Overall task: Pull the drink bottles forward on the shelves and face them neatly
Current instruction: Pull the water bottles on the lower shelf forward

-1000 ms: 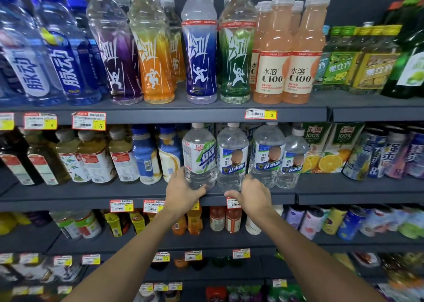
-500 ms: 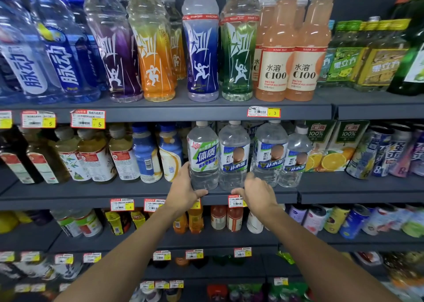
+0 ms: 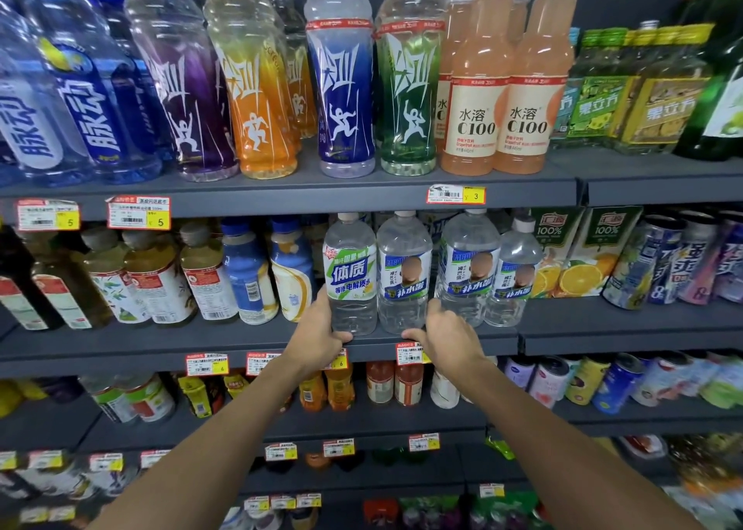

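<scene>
- The green-label bottle (image 3: 350,276) and the blue-label bottle (image 3: 404,280) stand touching each other at the front edge of the shelf (image 3: 161,340).
- The left hand (image 3: 319,338) curls round the green one's base, and the right hand (image 3: 446,334) round the blue one's.
- I would slide both bases level with the edge, then turn the labels straight outward.

I've got four bottles in a row at the front edge of the middle shelf (image 3: 201,340). My left hand (image 3: 317,336) wraps the left side of the first bottle (image 3: 350,276), low at its base. My right hand (image 3: 448,336) is on the right side of the second bottle (image 3: 404,276), in front of the third bottle (image 3: 468,268). The fourth bottle (image 3: 514,276) stands just beside the third. Right of it are juice cartons (image 3: 563,256), then cans (image 3: 663,264). Tea bottles (image 3: 152,276) stand further left. The top shelf (image 3: 281,201) is above and the lower shelf (image 3: 402,419) below.
</scene>
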Available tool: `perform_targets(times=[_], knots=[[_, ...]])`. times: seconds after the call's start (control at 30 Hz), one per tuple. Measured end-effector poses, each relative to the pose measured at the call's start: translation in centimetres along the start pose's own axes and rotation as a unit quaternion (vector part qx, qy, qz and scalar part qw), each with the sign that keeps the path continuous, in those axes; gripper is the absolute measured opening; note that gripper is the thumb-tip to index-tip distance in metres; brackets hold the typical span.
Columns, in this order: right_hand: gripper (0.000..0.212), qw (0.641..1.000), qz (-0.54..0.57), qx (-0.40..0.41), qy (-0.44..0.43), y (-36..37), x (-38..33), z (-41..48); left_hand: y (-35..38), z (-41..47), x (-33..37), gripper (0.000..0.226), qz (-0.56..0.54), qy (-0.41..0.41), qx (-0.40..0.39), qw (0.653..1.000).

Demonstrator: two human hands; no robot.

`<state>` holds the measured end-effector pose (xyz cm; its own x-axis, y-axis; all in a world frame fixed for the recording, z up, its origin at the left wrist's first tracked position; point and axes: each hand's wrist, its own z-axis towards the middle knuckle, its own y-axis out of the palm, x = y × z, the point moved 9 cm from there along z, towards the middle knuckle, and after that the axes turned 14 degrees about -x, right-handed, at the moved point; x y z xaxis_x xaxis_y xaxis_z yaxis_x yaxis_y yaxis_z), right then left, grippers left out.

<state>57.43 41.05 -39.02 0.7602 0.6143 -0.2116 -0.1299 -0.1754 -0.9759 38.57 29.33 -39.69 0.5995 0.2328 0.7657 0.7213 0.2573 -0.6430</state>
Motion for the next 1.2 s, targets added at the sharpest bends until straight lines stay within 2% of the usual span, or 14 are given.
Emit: perform_targets(times=[0.33,0.6,0.87,1.2], knots=[[0.066,1.000,-0.011,-0.011,-0.004,0.2,0.0,0.4,0.3,0.3,-0.3,0.087,0.019,-0.015,0.008,1.000],[0.065,0.999,-0.026,-0.016,-0.009,0.4,0.0,0.5,-0.7,-0.1,-0.1,0.081,0.050,0.029,-0.033,0.998],[0.067,0.999,-0.039,-0.016,-0.010,0.2,-0.1,0.5,0.0,-0.4,-0.1,0.088,0.066,-0.007,0.007,0.998],[0.064,0.999,-0.040,-0.019,-0.012,0.2,-0.2,0.5,0.0,-0.9,0.7,0.087,0.072,0.019,0.028,0.997]])
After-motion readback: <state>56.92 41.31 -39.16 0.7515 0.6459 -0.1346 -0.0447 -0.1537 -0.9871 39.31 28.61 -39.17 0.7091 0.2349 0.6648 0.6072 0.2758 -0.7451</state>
